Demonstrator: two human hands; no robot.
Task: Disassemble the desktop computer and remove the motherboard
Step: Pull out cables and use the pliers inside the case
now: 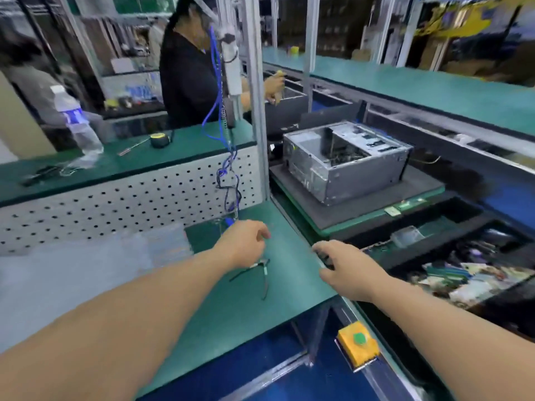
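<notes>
Fingers [262, 231] off opened, grey case [346, 160]

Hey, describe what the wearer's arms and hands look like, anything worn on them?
Both forearms are bare up to the frame edge: no sleeves in view. The left hand and right hand wear no gloves, and no watch, wrist strap or ring is visible, though the image is slightly blurred.

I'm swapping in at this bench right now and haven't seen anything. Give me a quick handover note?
Left hand: empty, loosely curled above the pliers on the green mat.
Right hand: fingers on the mat's right edge, gripping nothing.
Computer case: on the foam-topped pallet further along the line, out of hand, side panel already off.
Left: everything inside; whether the motherboard is there is not discernible.
</notes>
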